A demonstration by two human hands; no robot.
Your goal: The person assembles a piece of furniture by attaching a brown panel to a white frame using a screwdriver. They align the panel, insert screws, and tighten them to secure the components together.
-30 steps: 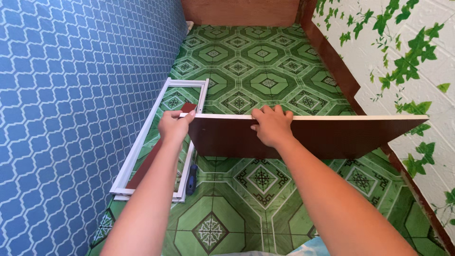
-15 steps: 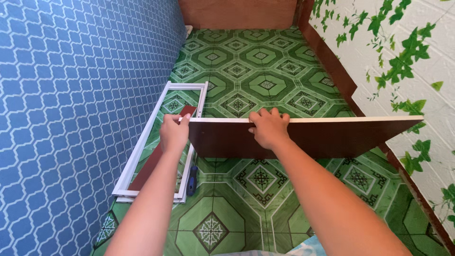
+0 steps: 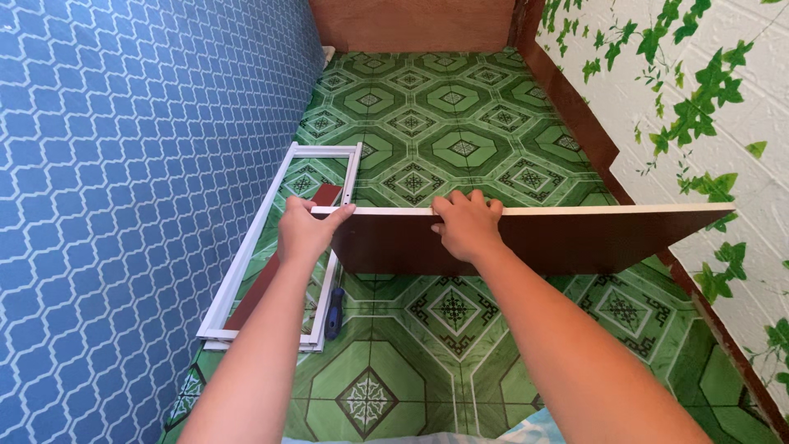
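Observation:
A dark brown board with a pale top edge [image 3: 575, 238] stands on its long edge across the green patterned floor. My left hand [image 3: 306, 232] grips its left end at the top corner. My right hand [image 3: 467, 224] is closed over the top edge a little right of the left hand. The board's right end reaches the wall with the leaf pattern.
A white rectangular frame [image 3: 271, 247] lies flat on the floor by the blue patterned wall [image 3: 123, 205], with a reddish strip inside it. A blue-handled screwdriver [image 3: 334, 311] lies beside the frame. Brown boards run along the far wall [image 3: 411, 25] and the right skirting.
The board and both hands have shifted slightly nearer and to the left; my grip on it is unchanged.

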